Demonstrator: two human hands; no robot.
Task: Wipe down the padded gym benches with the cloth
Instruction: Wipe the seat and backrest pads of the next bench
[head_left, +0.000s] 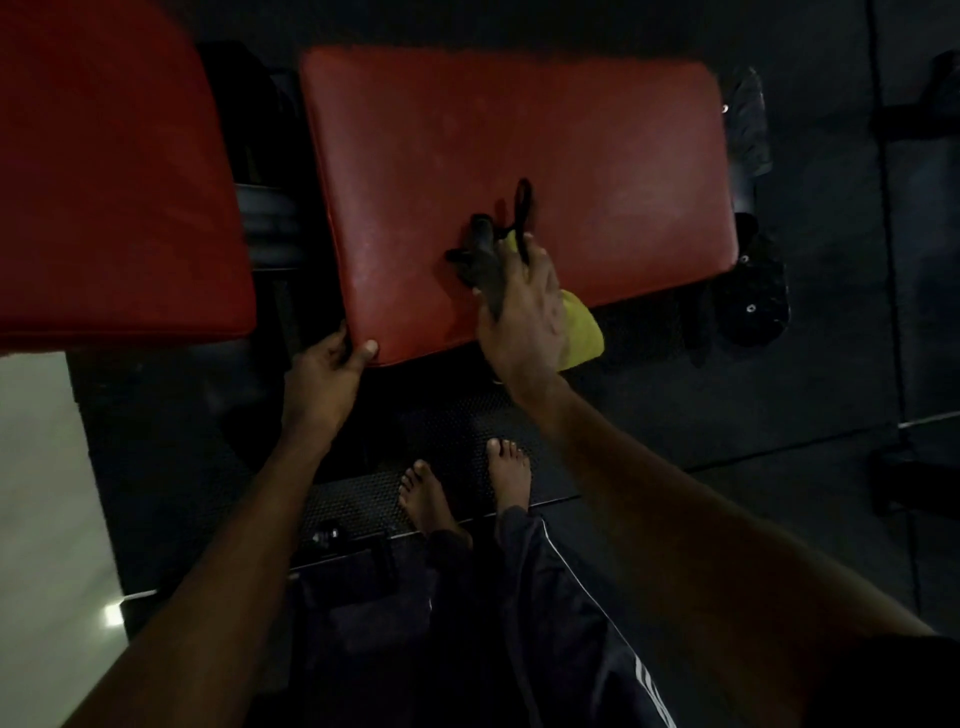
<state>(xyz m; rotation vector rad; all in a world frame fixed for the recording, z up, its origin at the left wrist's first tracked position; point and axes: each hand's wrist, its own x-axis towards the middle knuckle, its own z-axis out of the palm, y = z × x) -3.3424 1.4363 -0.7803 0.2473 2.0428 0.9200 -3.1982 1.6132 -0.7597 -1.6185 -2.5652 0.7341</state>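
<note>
A red padded bench seat (519, 171) fills the middle of the head view. My right hand (524, 306) rests on its near part and grips a yellow cloth (579, 332), which hangs past the pad's near edge. The same hand also holds a small dark object with a loop strap (491, 244) against the pad. My left hand (327, 369) grips the seat's near left corner, thumb on top. A second red pad (114, 171) lies to the left, split from the seat by a dark gap.
The black bench frame (748, 280) with bolts shows at the seat's right end. A textured black metal plate (457, 441) lies under my bare feet (467, 493). Dark rubber flooring spreads to the right. A pale floor strip (41, 519) runs along the left.
</note>
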